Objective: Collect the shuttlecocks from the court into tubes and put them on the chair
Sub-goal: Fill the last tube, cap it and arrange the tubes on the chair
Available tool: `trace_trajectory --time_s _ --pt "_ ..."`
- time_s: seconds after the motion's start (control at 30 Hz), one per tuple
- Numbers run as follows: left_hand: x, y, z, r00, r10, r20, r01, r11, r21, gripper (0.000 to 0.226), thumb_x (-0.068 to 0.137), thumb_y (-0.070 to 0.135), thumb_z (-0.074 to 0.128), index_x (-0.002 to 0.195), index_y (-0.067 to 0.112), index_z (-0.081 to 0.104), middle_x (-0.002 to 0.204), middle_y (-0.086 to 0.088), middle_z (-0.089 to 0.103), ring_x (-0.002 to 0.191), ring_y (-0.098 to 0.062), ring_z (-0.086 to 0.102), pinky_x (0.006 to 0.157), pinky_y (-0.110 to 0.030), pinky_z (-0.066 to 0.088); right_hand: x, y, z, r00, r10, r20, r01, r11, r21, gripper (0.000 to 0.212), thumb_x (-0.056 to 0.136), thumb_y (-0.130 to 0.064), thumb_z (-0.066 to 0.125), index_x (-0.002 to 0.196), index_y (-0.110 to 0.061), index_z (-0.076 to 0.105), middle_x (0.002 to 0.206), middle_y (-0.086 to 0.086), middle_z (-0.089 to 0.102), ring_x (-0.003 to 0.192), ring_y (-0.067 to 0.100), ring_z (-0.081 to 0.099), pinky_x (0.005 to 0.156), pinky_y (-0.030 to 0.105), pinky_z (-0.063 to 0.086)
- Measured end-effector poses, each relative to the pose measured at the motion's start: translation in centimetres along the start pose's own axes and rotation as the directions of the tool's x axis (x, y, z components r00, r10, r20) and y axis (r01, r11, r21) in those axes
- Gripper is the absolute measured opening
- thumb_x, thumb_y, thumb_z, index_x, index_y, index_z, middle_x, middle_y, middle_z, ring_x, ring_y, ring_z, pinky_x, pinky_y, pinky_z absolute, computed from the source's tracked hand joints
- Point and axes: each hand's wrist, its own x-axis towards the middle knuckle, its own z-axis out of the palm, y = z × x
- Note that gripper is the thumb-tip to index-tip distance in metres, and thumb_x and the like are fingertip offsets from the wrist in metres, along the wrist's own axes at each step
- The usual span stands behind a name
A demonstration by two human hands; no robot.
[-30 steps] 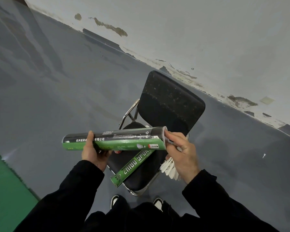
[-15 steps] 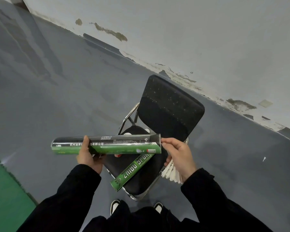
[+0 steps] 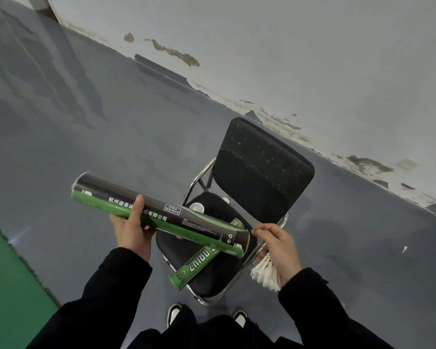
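Observation:
My left hand point(image 3: 132, 230) grips a long black-and-green shuttlecock tube point(image 3: 186, 221) near its middle, holding it slanted above the chair, its open end pointing down to the right. My right hand point(image 3: 277, 248) sits just off that open end, thumb and forefinger pinched, with a stack of white shuttlecocks point(image 3: 266, 274) held under the palm. A second green tube point(image 3: 194, 267) lies on the black seat of the chair point(image 3: 259, 167), sticking out over its front edge. Two white tube caps point(image 3: 197, 207) rest on the seat behind the held tube.
The chair stands on a grey floor close to a stained white wall point(image 3: 312, 59). Green court matting point(image 3: 8, 285) starts at the lower left. My shoes point(image 3: 174, 314) are right at the chair's front edge.
The held tube has tilted, its left end rising and its open right end dropping. My right hand has come off the tube's end and moved slightly right.

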Motion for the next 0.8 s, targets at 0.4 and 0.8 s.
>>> trace_trajectory --time_s 0.4,0.8 --pt "-4.0 -1.3 1.0 0.77 0.112 0.628 -0.603 0.448 0.66 0.098 0.081 0.034 0.087 0.152 0.035 0.02 0.127 0.01 0.062 0.109 -0.01 0.065 0.094 -0.036 0.051 -5.0 -8.8 1.4 0.632 -0.731 0.259 0.77 0.551 -0.322 0.022 0.098 -0.022 0.065 0.117 -0.028 0.073 0.111 -0.018 0.067 0.072 0.003 0.06 0.066 0.014 0.046" --pt "-4.5 -1.8 0.2 0.593 -0.034 0.804 -0.793 0.145 0.592 0.102 0.08 0.06 0.072 0.154 0.047 0.002 0.149 -0.001 0.051 0.121 -0.024 0.06 0.099 -0.036 0.049 -3.4 -11.6 1.4 0.443 -0.498 0.746 0.851 -0.029 -0.525 0.034 0.097 -0.05 0.042 0.1 -0.031 0.07 0.09 -0.013 0.064 0.078 0.007 0.059 0.069 0.038 0.052"
